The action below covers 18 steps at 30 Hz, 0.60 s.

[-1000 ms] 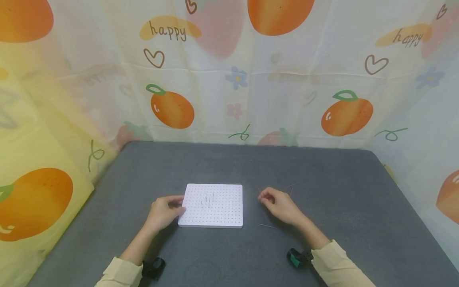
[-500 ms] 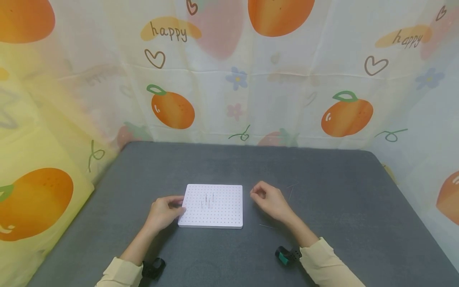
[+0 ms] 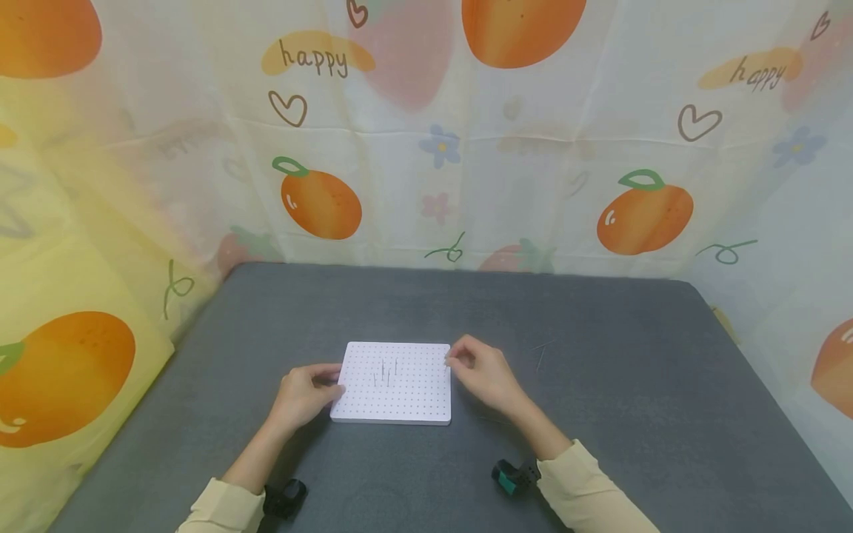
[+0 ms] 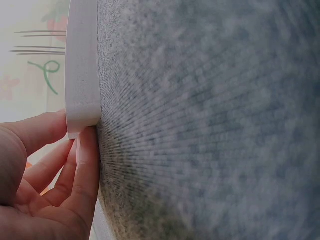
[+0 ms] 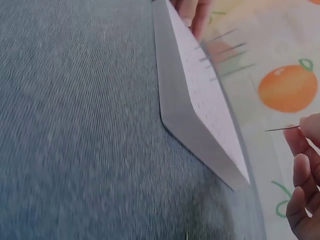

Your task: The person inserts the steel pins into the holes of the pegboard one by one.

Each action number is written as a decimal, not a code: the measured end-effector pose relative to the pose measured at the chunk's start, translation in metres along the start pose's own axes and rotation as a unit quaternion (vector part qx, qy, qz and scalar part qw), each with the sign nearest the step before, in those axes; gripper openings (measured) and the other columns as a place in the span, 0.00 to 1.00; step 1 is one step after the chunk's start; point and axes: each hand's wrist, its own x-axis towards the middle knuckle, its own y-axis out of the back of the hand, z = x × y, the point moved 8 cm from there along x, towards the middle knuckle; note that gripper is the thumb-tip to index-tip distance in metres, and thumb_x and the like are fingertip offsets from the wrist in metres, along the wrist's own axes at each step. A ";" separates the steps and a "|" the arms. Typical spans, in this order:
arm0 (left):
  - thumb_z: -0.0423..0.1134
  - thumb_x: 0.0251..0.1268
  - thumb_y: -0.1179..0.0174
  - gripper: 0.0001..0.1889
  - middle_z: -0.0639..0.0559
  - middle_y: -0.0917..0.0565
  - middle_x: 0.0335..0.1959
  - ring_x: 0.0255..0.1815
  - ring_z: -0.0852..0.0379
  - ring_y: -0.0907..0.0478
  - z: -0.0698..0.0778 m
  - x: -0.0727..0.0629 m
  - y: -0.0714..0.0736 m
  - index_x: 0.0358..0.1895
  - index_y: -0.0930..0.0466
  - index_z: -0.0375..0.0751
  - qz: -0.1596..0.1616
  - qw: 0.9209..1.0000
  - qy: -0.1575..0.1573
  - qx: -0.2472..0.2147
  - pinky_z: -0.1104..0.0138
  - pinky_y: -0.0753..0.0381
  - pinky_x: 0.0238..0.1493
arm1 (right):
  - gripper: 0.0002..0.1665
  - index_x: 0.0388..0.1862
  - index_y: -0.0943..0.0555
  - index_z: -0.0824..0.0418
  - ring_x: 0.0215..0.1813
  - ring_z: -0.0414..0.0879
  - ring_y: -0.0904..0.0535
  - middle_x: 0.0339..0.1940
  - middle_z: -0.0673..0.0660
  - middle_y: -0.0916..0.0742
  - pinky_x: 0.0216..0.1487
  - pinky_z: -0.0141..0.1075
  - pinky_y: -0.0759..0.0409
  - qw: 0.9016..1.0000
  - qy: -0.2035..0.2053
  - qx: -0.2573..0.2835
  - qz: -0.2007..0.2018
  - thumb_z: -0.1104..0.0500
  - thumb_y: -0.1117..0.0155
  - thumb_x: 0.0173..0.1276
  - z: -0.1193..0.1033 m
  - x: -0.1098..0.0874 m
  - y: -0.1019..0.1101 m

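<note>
A white pegboard (image 3: pixel 416 396) with rows of small holes lies on the table, several thin needles (image 3: pixel 389 371) standing upright in its left-centre part. My left hand (image 3: pixel 303 396) holds the board's left edge; in the left wrist view the thumb (image 4: pixel 45 131) is on its upper edge and fingers touch it from the side and below. Just over the board's right edge is my right hand (image 3: pixel 486 370), pinching one thin dark needle (image 5: pixel 281 129) between thumb and fingertips. In the right wrist view that needle's free end points toward the board without touching it.
Two loose needles (image 3: pixel 540 358) lie on the grey table (image 3: pixel 620 385) right of the right hand. Another faint needle (image 3: pixel 493 420) lies near the right forearm. A fruit-print curtain (image 3: pixel 400 200) hangs behind the table.
My right hand has moved left, from near the loose needles to above the board's right edge, with the needle pinched. The left hand and the board have stayed in place.
</note>
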 end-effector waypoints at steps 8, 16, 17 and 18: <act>0.33 0.50 0.36 0.20 0.42 0.17 0.42 0.29 0.57 0.22 -0.001 0.002 0.000 0.51 0.21 0.34 0.004 1.000 -0.001 -0.002 0.70 0.28 0.24 | 0.03 0.28 0.22 0.53 0.28 0.37 0.27 0.26 0.45 0.18 0.31 0.31 0.30 1.000 0.014 0.005 0.003 0.60 0.37 0.58 -0.010 0.003 -0.011; 0.33 0.51 0.36 0.21 0.42 0.17 0.42 0.28 0.57 0.23 0.000 0.001 0.001 0.51 0.22 0.34 0.002 1.000 0.005 -0.002 0.70 0.29 0.24 | 0.02 0.31 0.21 0.56 0.26 0.38 0.30 0.25 0.45 0.20 0.27 0.30 0.33 1.000 0.007 -0.006 -0.002 0.58 0.37 0.59 -0.015 0.005 -0.023; 0.33 0.51 0.36 0.21 0.42 0.17 0.42 0.28 0.57 0.23 0.000 0.001 0.001 0.51 0.22 0.34 0.002 1.000 0.004 -0.002 0.70 0.29 0.24 | 0.03 0.31 0.21 0.55 0.26 0.38 0.30 0.25 0.44 0.20 0.27 0.30 0.34 1.000 0.005 -0.009 -0.002 0.58 0.37 0.59 -0.015 0.006 -0.024; 0.33 0.51 0.36 0.21 0.42 0.17 0.42 0.28 0.57 0.23 0.000 0.001 0.001 0.51 0.22 0.34 0.002 1.000 0.004 -0.002 0.69 0.29 0.24 | 0.03 0.31 0.21 0.55 0.26 0.38 0.30 0.25 0.44 0.20 0.27 0.30 0.34 1.000 0.002 -0.012 -0.003 0.58 0.37 0.59 -0.015 0.006 -0.025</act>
